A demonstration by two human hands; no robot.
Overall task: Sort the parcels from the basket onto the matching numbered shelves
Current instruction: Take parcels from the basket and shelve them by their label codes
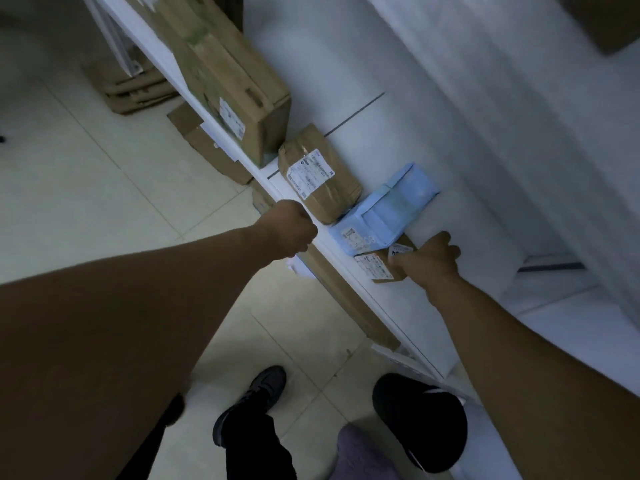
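Observation:
My right hand (pixel 431 259) grips a small brown parcel (pixel 382 265) with white labels, which sits on the white shelf (pixel 450 306) near its front edge. Touching it from behind lies a light blue bag parcel (pixel 384 209). Further along the shelf rest a brown taped parcel (pixel 320 174) and a large cardboard box (pixel 225 74). My left hand (pixel 294 232) is a fist at the shelf's front edge; whether it grips the edge is hidden. No basket is in view.
Flattened cardboard boxes (pixel 135 84) lie on the tiled floor under the shelf's far end. More brown boxes (pixel 214 150) sit on a lower level beneath the shelf edge. My feet stand on the floor close to the shelf.

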